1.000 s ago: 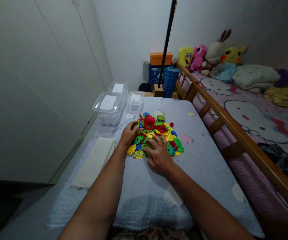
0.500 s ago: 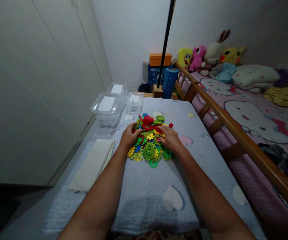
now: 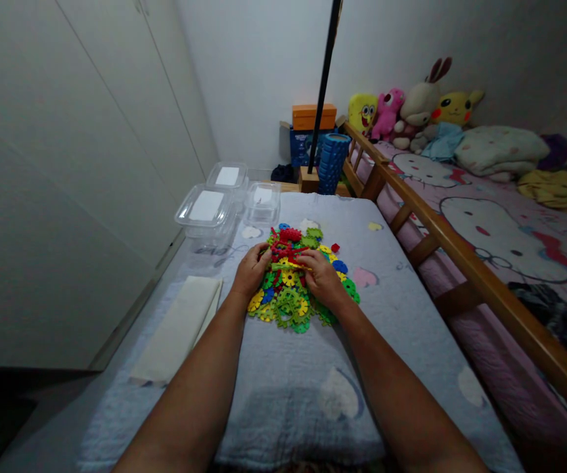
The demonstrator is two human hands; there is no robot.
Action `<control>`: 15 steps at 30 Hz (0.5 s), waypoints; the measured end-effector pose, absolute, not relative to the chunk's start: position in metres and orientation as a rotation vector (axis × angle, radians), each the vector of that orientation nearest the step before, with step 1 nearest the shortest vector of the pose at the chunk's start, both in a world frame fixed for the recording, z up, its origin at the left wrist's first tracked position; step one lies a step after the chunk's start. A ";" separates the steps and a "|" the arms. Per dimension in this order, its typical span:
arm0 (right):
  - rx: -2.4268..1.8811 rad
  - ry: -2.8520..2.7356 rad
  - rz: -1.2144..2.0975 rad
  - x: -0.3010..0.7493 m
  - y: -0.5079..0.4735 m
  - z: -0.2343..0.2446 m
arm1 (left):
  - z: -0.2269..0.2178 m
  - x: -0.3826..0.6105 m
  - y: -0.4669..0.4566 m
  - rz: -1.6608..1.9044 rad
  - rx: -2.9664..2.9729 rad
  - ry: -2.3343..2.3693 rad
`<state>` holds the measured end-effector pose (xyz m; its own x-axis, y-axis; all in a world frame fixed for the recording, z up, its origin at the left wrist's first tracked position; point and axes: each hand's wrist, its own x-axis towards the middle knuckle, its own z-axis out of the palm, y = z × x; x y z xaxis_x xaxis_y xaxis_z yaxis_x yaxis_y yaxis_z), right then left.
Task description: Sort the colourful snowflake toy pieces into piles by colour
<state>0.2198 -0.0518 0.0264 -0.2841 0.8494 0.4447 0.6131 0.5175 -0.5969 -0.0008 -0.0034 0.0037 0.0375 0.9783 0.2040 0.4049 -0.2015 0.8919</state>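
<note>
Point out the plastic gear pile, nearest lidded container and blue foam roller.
Plastic gear pile (image 3: 289, 278), head view: yellow disc near the middle.
Nearest lidded container (image 3: 207, 207), head view: lid's white label.
Blue foam roller (image 3: 333, 164), head view: textured side.

Site: home bedroom. Evidence: brown slatted wooden bed rail; pink cartoon-printed bedsheet; yellow square plush toy and pink plush toy by wall; tall white flat-doored wardrobe.
</note>
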 end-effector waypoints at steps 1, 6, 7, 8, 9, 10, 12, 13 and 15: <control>-1.164 -2.008 0.404 0.217 -0.054 0.028 | 0.004 -0.001 -0.003 1.148 1.661 1.408; -1.013 -2.079 0.422 0.200 -0.069 0.034 | 0.003 -0.003 -0.002 1.198 1.627 1.345; -0.971 -2.103 0.423 0.196 -0.073 0.034 | 0.002 -0.003 -0.001 1.202 1.625 1.333; -0.929 -2.122 0.422 0.193 -0.076 0.034 | 0.002 -0.004 -0.001 1.205 1.623 1.328; -0.892 -2.135 0.415 0.190 -0.078 0.034 | 0.001 -0.004 -0.001 1.205 1.618 1.330; -0.870 -2.135 0.403 0.189 -0.080 0.034 | 0.001 -0.003 -0.001 1.203 1.611 1.335; -0.894 -2.097 0.370 0.191 -0.080 0.035 | 0.002 -0.003 -0.001 1.199 1.592 1.350; -0.940 -2.061 0.347 0.195 -0.079 0.037 | 0.002 -0.002 -0.001 1.197 1.581 1.358; -1.085 -1.975 0.296 0.209 -0.072 0.040 | 0.002 -0.001 -0.001 1.194 1.572 1.371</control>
<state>0.2093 -0.0721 0.0397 -0.2704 0.7822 0.5613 0.5834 0.5969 -0.5508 -0.0013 -0.0013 0.0023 0.0047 0.9834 0.1815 0.3145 -0.1737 0.9332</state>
